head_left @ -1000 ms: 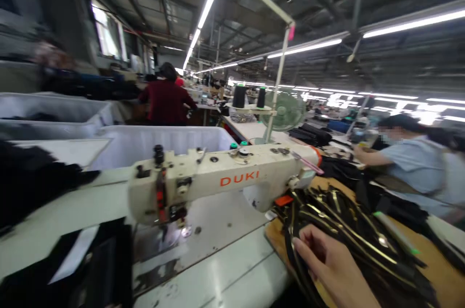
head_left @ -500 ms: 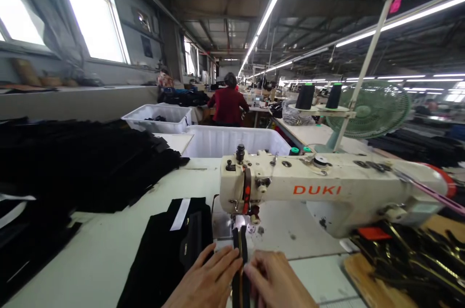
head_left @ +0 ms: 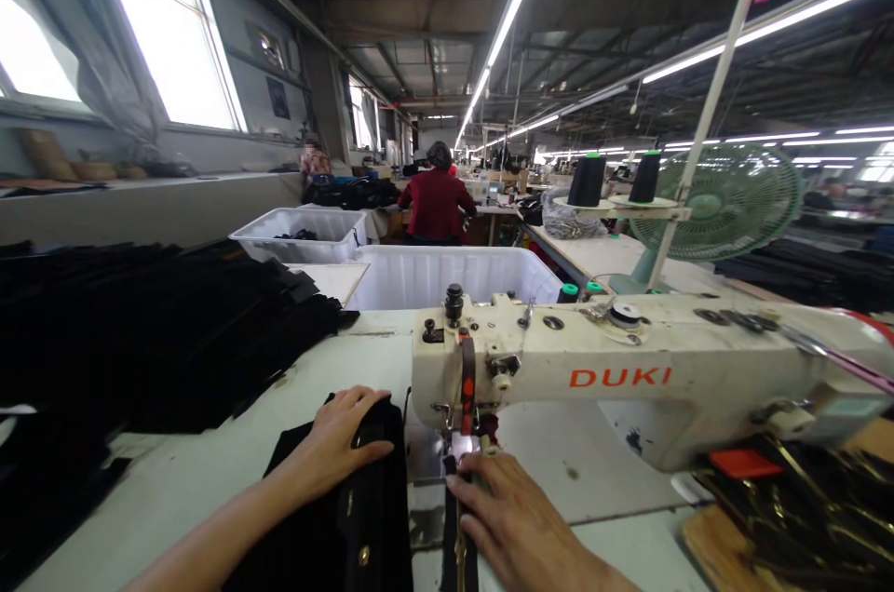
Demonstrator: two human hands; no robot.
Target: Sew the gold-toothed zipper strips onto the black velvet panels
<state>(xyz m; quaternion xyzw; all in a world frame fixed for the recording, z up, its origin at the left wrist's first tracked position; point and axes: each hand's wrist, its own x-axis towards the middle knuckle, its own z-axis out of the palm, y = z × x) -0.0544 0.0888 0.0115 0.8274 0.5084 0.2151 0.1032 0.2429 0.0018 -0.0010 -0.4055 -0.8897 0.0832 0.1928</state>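
A black zipper (head_left: 451,536) with a gold-coloured row of teeth lies lengthwise below the needle area of the sewing machine (head_left: 545,369). My right hand (head_left: 521,518) has its fingers bent over the zipper's right side, its fingertips close to the presser foot and holding the strip. To the left, my left hand (head_left: 342,438) reaches over the upper end of a black fabric piece (head_left: 307,536), thumb and fingers apart. A dark strip with small gold metal parts lies along this piece. My left palm hides part of the fabric's top edge.
A big pile of black fabric pieces (head_left: 154,331) covers the table's left side. Several black zippers (head_left: 803,518) lie at the right on a wooden board (head_left: 726,545). White plastic bins (head_left: 447,271) stand behind the machine. Farther back sits a person in dark red (head_left: 438,201).
My left hand has left the zipper and moved up and left onto the black fabric, covering its white label. My right hand has slid forward along the zipper towards the presser foot.
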